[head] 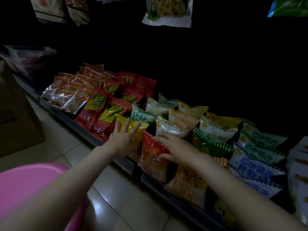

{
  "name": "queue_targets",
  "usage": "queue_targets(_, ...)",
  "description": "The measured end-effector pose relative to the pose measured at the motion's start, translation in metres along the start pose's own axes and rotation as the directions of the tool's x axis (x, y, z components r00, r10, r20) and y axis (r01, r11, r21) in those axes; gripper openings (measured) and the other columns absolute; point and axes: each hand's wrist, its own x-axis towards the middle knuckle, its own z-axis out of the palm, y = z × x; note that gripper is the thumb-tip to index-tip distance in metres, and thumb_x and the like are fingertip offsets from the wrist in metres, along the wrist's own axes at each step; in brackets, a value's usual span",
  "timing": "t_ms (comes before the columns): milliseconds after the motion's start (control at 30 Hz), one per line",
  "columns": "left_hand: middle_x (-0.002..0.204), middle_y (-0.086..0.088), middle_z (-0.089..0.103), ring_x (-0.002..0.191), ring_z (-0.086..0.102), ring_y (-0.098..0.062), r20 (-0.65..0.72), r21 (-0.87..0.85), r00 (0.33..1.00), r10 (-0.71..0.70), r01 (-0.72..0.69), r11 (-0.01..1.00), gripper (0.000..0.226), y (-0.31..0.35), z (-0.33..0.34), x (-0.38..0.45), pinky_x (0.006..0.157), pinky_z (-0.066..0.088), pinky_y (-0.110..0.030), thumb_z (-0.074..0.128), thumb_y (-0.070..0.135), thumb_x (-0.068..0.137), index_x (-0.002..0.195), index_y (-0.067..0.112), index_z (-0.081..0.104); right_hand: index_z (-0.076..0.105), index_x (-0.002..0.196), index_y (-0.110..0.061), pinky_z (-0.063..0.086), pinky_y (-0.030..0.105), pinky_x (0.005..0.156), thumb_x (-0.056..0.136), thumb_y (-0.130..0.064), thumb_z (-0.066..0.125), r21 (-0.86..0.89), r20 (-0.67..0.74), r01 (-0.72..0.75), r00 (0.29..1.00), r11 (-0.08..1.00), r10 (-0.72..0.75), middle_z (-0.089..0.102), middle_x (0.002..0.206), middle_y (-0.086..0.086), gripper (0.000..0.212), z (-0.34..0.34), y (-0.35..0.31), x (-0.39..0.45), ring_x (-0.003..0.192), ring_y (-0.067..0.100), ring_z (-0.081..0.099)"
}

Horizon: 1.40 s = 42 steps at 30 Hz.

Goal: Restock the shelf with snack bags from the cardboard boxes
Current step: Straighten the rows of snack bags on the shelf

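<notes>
A low dark shelf [93,139] runs from left to lower right, packed with snack bags. My left hand [122,137] lies flat with spread fingers on a yellow snack bag [135,130] at the shelf's front. My right hand [173,147] grips the top edge of a red snack bag [150,154] standing upright beside the yellow one, thumb on its front and fingers over the top. An orange bag [186,182] stands just right of the red one.
Dark red bags [93,110] and clear red-topped bags [66,94] fill the shelf's left; white, green and blue bags [253,157] fill its right. A cardboard box [15,114] stands on the tiled floor at left. Something pink [25,184] sits lower left. Packets hang above [168,10].
</notes>
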Motion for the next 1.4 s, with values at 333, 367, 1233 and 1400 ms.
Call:
queue_targets(333,0.158,-0.001,-0.010,0.143,-0.020,-0.026,0.121,0.153,0.981,0.154,-0.172,0.973,0.078,0.019,-0.001,0.020,0.112,-0.008,-0.061,0.052,0.032,0.092,0.151,0.028,-0.001,0.014,0.148,-0.029,0.036,0.038,0.100,0.091,-0.033,0.056,-0.234,-0.059,-0.111,0.993,0.966,0.100,0.037,0.140,0.012,0.071,0.024,-0.002,0.009,0.124,0.031,0.042)
queue_targets(367,0.158,-0.001,-0.007,0.143,-0.019,-0.022,0.117,0.175,0.977,0.176,-0.194,0.965,0.077,0.020,-0.002,0.020,0.112,-0.009,-0.060,0.051,0.032,0.093,0.151,0.026,0.001,0.016,0.148,-0.028,0.036,0.038,0.099,0.091,-0.031,0.057,-0.226,-0.063,-0.114,0.993,0.967,0.102,0.039,0.139,0.011,0.070,0.024,0.000,0.009,0.124,0.030,0.042)
queue_targets(1233,0.154,0.002,0.022,0.137,0.029,-0.021,-0.068,-0.058,0.996,0.052,-0.056,0.997,0.070,-0.091,-0.039,0.000,0.109,0.022,-0.041,0.048,0.024,0.090,0.149,0.032,0.011,0.062,0.112,-0.019,0.042,0.035,0.093,0.084,-0.056,0.057,0.019,-0.043,-0.172,0.984,0.985,0.173,0.061,0.112,0.004,0.047,-0.047,-0.040,0.133,0.108,0.020,0.054)
queue_targets(1400,0.152,-0.001,0.025,0.136,0.032,-0.023,-0.045,-0.053,0.999,-0.012,0.010,0.999,0.071,-0.151,-0.066,0.003,0.110,0.021,-0.045,0.048,0.024,0.090,0.149,0.033,0.009,0.040,0.137,-0.025,0.032,0.044,0.104,0.086,-0.051,0.057,-0.060,0.105,-0.255,0.960,0.965,0.260,0.038,0.138,0.009,0.060,-0.059,-0.070,0.168,0.133,0.031,0.029)
